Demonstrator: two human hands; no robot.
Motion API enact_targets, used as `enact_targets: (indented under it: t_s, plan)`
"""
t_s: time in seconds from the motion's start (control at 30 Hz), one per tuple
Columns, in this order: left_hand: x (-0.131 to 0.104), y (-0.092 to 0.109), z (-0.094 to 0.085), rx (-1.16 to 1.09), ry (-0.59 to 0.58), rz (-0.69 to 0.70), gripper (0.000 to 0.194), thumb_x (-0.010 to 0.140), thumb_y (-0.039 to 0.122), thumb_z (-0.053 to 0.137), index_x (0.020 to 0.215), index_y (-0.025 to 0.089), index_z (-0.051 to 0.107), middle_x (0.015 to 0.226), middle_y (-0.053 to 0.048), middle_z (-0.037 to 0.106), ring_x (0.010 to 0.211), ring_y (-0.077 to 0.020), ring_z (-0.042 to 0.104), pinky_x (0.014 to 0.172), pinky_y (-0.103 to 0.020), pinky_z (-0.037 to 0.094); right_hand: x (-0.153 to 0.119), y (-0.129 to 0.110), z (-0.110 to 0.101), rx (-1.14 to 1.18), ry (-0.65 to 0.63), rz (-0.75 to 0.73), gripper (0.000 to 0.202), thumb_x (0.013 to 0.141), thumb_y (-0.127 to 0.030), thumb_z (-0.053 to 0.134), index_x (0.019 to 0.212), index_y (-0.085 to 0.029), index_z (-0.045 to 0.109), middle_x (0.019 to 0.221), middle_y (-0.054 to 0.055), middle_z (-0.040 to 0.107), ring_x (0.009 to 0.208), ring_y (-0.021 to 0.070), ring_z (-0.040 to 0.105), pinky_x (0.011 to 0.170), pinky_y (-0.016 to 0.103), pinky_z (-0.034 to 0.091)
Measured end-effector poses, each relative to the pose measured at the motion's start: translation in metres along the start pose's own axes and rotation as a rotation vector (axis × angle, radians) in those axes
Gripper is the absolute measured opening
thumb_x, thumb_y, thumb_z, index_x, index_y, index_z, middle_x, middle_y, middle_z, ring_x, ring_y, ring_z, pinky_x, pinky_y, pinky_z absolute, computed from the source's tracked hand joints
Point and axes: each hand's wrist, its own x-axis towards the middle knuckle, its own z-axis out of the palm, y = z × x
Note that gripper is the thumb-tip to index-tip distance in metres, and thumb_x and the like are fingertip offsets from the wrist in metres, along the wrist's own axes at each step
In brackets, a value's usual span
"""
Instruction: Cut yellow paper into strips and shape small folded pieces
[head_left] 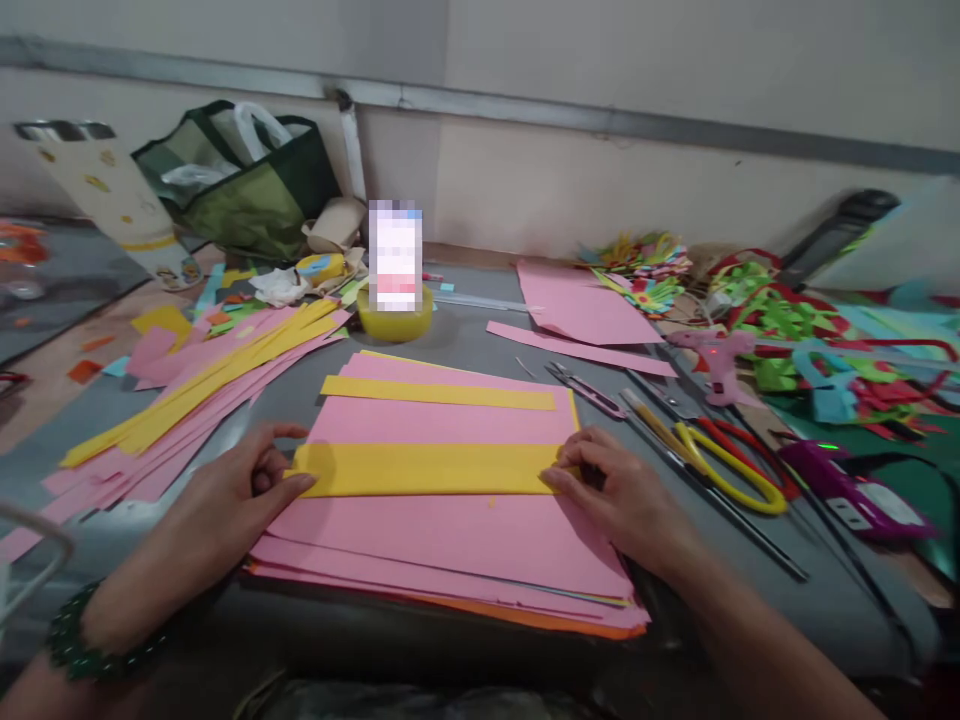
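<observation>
A wide yellow paper strip point(427, 470) lies across a stack of pink sheets point(442, 535). My left hand point(251, 480) pinches its left end between thumb and fingers. At the right end, my right hand point(600, 475) pinches the same strip. Behind it, a narrower yellow strip point(439, 394) rests on the stack, touched by neither hand. Yellow and orange edges show beneath the pink sheets.
Cut yellow and pink strips point(202, 390) lie at left. A lit phone point(395, 255) stands at a yellow tape roll point(395, 322). Yellow-handled scissors point(731, 475), thread snips point(585, 390), a pink glue gun point(716, 362) and a purple device point(855, 495) are at right.
</observation>
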Motion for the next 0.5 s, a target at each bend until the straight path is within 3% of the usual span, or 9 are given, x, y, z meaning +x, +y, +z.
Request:
enact_targets:
  t_s: [0.23, 0.5]
  plan:
    - [-0.002, 0.011, 0.001, -0.123, -0.009, -0.004, 0.039, 0.082, 0.037, 0.052, 0.118, 0.021, 0.046, 0.068, 0.005, 0.048, 0.066, -0.0145, 0.051, 0.062, -0.027, 0.042, 0.002, 0.016, 0.004, -0.061, 0.029, -0.061, 0.025, 0.082, -0.041, 0.055, 0.067, -0.022, 0.059, 0.079, 0.005, 0.059, 0.072, 0.0184, 0.058, 0.064, 0.030, 0.046]
    - [-0.001, 0.016, -0.001, -0.114, -0.015, 0.022, 0.042, 0.082, 0.031, 0.055, 0.121, 0.021, 0.044, 0.066, 0.006, 0.049, 0.061, -0.0132, 0.051, 0.056, -0.025, 0.040, 0.002, 0.021, 0.003, -0.083, 0.059, -0.067, 0.030, 0.082, -0.047, 0.053, 0.065, -0.023, 0.060, 0.081, 0.006, 0.062, 0.074, 0.0211, 0.060, 0.065, 0.033, 0.048]
